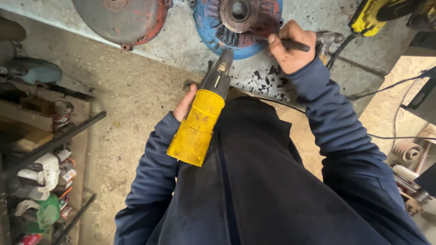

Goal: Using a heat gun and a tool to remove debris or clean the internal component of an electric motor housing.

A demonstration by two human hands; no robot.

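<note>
Yellow drill (198, 124) in left hand (185, 105) (right hand (290, 46) around a dark rod (290, 44))

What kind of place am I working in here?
Most likely a repair or machine workshop: a stained concrete bench carries a blue motor housing and a rusty red cover, and a cluttered metal shelf stands beside it.

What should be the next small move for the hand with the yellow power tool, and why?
Probably bring the yellow power tool forward, toward the blue round part. The left hand holds it with the nose short of the part, over the bench edge. The right hand already holds a dark thin tool against the part near its hub.
</note>
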